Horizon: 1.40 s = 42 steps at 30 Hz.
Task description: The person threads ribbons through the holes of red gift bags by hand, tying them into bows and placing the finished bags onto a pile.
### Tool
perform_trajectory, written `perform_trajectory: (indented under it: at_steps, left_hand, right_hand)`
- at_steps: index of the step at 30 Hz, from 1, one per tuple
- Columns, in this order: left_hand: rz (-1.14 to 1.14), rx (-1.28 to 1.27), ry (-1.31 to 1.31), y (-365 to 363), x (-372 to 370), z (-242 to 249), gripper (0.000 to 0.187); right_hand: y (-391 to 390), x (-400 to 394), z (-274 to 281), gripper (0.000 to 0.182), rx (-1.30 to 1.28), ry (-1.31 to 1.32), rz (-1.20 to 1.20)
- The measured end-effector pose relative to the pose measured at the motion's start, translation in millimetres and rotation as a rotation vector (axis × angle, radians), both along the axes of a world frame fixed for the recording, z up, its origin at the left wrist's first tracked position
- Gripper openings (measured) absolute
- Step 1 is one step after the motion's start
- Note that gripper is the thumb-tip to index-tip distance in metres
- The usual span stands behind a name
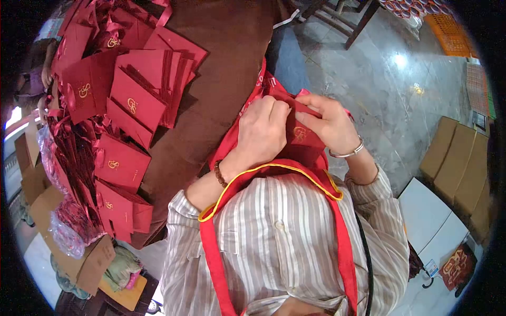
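Observation:
In my lap, against the red apron [226, 145], is a dark red paper gift bag [308, 138] with a gold emblem. My left hand [263, 126], a brown bead bracelet at its wrist, is closed at the bag's upper left edge; its fingertips are partly hidden. With thumb and fingers, my right hand [331, 124] pinches the bag's upper right rim. A bit of pink ribbon [303, 92] shows by its fingertips. A silver bangle circles that wrist.
Left of me, a brown cloth-covered surface [211, 79] bears several finished-looking red gift bags [134, 100] with ribbon handles. Plastic-wrapped red bundles [68, 226] lie farther left. Cardboard [458, 152] and a white box [429, 210] stand right. A wooden stool [342, 23] is ahead.

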<state>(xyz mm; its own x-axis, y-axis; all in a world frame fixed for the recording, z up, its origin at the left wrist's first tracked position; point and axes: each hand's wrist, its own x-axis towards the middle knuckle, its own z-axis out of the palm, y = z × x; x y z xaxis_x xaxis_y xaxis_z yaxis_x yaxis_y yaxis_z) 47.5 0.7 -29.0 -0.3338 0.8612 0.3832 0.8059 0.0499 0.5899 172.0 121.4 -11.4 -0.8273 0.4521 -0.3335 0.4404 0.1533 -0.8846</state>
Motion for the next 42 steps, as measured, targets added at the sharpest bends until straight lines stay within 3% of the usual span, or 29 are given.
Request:
perform_trajectory:
  at_steps: [1, 3, 9, 12, 14, 15, 19, 23, 26, 28, 32, 34, 37, 42]
  left_hand:
    - [-0.018, -0.020, 0.065, -1, 0, 1, 0.006]
    - [-0.035, -0.043, 0.130, -1, 0, 3, 0.006]
    - [-0.093, -0.116, 0.333, 4, 0, 13, 0.008]
    - [-0.160, -0.153, 0.299, 0, -6, 13, 0.008]
    - [-0.180, -0.083, 0.017, -2, -12, 12, 0.014]
    - [-0.189, -0.117, 0.000, -4, -15, 13, 0.015]
    - [-0.122, 0.004, -0.142, -1, -19, 12, 0.008]
    - [-0.130, -0.037, -0.198, 4, -24, 18, 0.010]
    - [-0.086, -0.046, -0.481, 7, -39, 24, 0.006]
    - [-0.190, -0.163, -0.322, 6, -56, 18, 0.016]
    - [-0.313, -0.374, -0.336, 17, -69, 31, 0.021]
    - [-0.266, -0.421, -0.028, 19, -66, 44, 0.021]
    - [-0.247, -0.475, -0.222, 26, -75, 47, 0.022]
    - [-0.332, -0.455, -0.214, 27, -73, 35, 0.020]
  right_hand:
    - [-1, 1, 0, 0.026, 0.001, 0.000, 0.000]
    - [-3, 2, 0, 0.026, 0.293, 0.009, 0.035]
    - [-8, -2, 6, 0.024, 0.530, 0.110, 0.055]
    - [-5, -2, 4, 0.023, 0.367, 0.047, 0.012]
    - [-3, -3, 0, 0.022, 0.354, 0.050, 0.007]
    - [-3, -3, -1, 0.022, 0.339, 0.050, 0.006]
    - [-6, -7, 3, 0.022, 0.386, 0.037, 0.045]
    - [-8, -6, 6, 0.023, 0.498, 0.064, 0.071]
    - [-9, -8, 11, 0.020, 0.479, 0.040, 0.077]
    - [-12, -11, 14, 0.018, 0.468, 0.027, 0.072]
    - [-18, -13, 12, 0.016, 0.568, 0.064, 0.047]
    - [-18, -13, 12, 0.017, 0.579, 0.075, 0.033]
    - [-16, -12, 14, 0.016, 0.565, 0.050, 0.053]
    - [-20, -15, 14, 0.015, 0.675, 0.124, 0.024]
